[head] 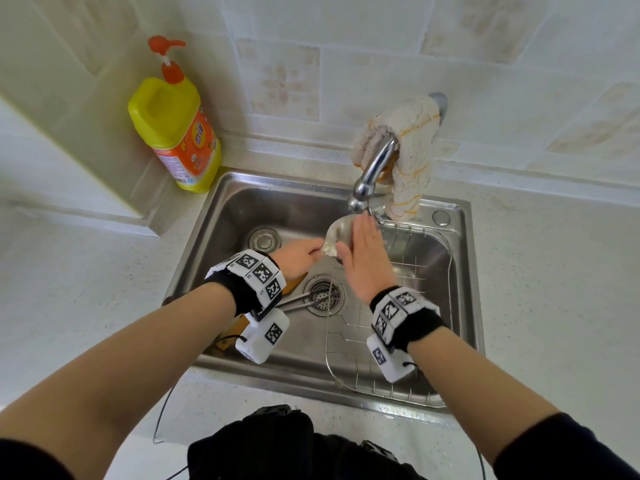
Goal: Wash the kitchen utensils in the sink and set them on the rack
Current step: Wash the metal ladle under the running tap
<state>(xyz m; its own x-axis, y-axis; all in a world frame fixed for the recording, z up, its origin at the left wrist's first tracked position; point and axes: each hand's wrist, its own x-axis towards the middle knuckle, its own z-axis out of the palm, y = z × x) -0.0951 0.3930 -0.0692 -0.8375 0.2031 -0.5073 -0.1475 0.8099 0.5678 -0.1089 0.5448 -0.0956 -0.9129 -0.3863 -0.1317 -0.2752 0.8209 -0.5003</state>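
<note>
Task looks early, prob. on the 1st utensil. The shiny steel spoon w/ a broad round bowl (337, 237) is mid-wash, right below the spout of the curved chrome tap (375, 171). The left hand (298, 259) pinches its neck, fingers curled round it. The right hand (367, 261) lies flat on the bowl, fingers straight & pressed together, prob. rubbing. Can't tell if water runs.

The silver wire rack (349, 344) sits in the steel sink (242, 209), below & right of the tap; no washed utensil shows on the wires in view. Left to do, as I judge it: finish the spoon, rack it, then do the thin metal sticks (304, 301) lying below-left of the tap by the drain.

A brown wooden handle (294, 284) runs under the left wrist; can't tell if it's the spoon's own or a separate utensil. Spoon bowl looks bright, wet, w/ no grime I can make out.
</note>
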